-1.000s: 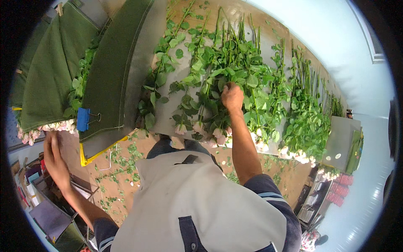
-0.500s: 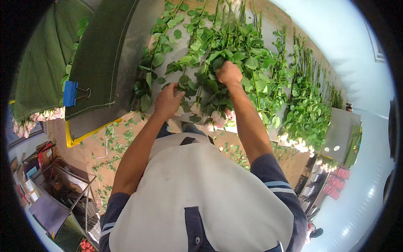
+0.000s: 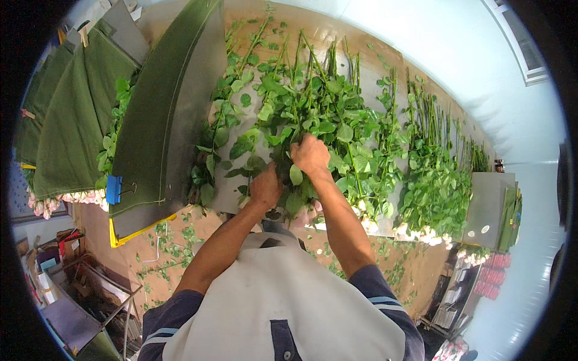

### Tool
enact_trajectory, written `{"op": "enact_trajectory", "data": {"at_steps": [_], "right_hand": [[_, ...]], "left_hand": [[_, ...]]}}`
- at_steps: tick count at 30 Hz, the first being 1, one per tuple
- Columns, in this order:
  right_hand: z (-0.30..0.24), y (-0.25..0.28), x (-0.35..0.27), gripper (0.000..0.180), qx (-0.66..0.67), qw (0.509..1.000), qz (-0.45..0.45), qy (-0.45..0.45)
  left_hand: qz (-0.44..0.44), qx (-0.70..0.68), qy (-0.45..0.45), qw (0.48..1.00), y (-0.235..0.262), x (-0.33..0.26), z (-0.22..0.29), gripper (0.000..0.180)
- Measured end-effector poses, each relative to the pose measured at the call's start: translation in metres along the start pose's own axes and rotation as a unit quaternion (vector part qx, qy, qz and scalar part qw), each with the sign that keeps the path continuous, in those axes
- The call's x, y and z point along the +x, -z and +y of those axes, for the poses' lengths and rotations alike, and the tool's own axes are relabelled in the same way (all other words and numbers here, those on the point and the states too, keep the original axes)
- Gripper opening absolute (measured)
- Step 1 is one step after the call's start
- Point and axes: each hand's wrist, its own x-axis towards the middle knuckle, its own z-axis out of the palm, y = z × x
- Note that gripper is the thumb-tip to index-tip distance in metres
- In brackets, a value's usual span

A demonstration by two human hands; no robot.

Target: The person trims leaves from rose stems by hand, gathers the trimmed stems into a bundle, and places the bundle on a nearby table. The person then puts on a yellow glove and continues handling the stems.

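Leafy roses with long green stems lie across the grey table top, their pale pink blossoms [image 3: 308,213] toward me at the near edge. My right hand [image 3: 310,154] is closed in a fist around rose stems [image 3: 294,123] amid the leaves. Just nearer and to its left, my left hand [image 3: 267,188] is closed among the same leaves, close above the blossoms. Leaves and shadow hide its fingertips, so what lies in them cannot be made out.
Dark green cloth-covered panels [image 3: 159,114] stand at the left, one with a blue binder clip [image 3: 114,189]. More roses [image 3: 436,180] lie in rows to the right, up to a grey board [image 3: 490,204]. Fallen leaves [image 3: 186,246] litter the brown floor. A metal-framed rack [image 3: 111,289] stands at the lower left.
My left hand has moved right, close to my right hand, and its fingers have closed. My right hand, still a fist, has shifted a little left. The whole view has tilted, so the table sits lower.
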Motion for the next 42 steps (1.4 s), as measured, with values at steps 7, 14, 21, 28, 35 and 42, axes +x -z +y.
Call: {"op": "enact_trajectory", "data": {"at_steps": [7, 14, 21, 28, 35, 42], "right_hand": [[0.006, 0.006, 0.007, 0.024, 0.116, 0.989, 0.022, 0.084], [0.005, -0.018, 0.007, 0.027, 0.243, 0.968, 0.007, 0.056], [0.039, -0.062, 0.004, 0.065, 0.111, 0.993, 0.030, 0.042], [0.043, -0.105, 0.017, 0.050, 0.144, 0.987, -0.061, 0.022], [0.055, -0.101, 0.030, 0.037, 0.388, 0.916, -0.067, -0.075], [0.046, -0.115, 0.036, 0.049, 0.566, 0.807, -0.105, -0.130]], "left_hand": [[0.094, -0.163, -0.047, 0.981, 0.018, -0.017, 0.007, 0.031], [0.033, -0.180, -0.039, 0.982, 0.025, -0.002, 0.004, 0.027], [0.047, -0.316, 0.007, 0.948, 0.049, -0.011, -0.001, 0.037], [-0.007, -0.294, 0.042, 0.955, 0.099, -0.041, 0.017, 0.036], [0.124, -0.166, -0.036, 0.978, 0.162, -0.085, 0.025, 0.037], [0.076, -0.152, -0.097, 0.981, 0.227, -0.154, 0.068, 0.033]]}}
